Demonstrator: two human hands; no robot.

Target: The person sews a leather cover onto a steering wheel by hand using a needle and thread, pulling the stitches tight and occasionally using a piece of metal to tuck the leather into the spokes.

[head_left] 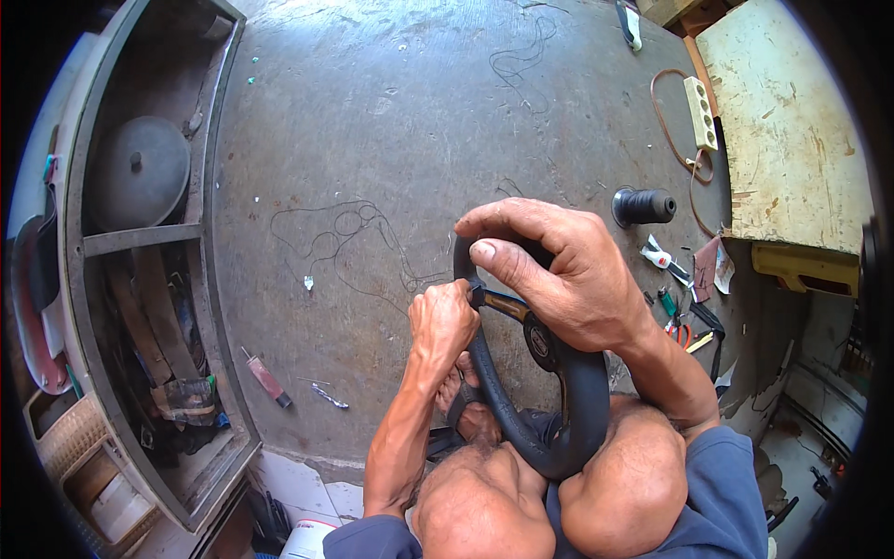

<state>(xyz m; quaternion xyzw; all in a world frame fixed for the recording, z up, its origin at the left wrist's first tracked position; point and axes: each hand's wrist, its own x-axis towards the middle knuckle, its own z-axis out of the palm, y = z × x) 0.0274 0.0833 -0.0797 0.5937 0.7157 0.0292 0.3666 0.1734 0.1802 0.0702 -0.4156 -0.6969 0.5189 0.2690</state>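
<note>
A steering wheel (585, 401) with a black rim cover stands tilted between my bent knees. My right hand (582, 270) is closed over its far rim, the thumb bent toward the left side. My left hand (440, 321) is a fist against the rim's left side, beside the end of a spoke (504, 304). What its fingers pinch is hidden. Dark thread (352, 222) lies in loose loops on the floor, and a strand runs toward the left fist. A round hub emblem (539, 342) shows below my right wrist.
A black thread spool (643, 206) lies on the right, near scissors (684, 334) and small tools. Farther off are a power strip (700, 114) and a pale cabinet (792, 121). A frame shelf (140, 239) holding a pot lid flanks the left. A red tube (265, 380) lies on the floor.
</note>
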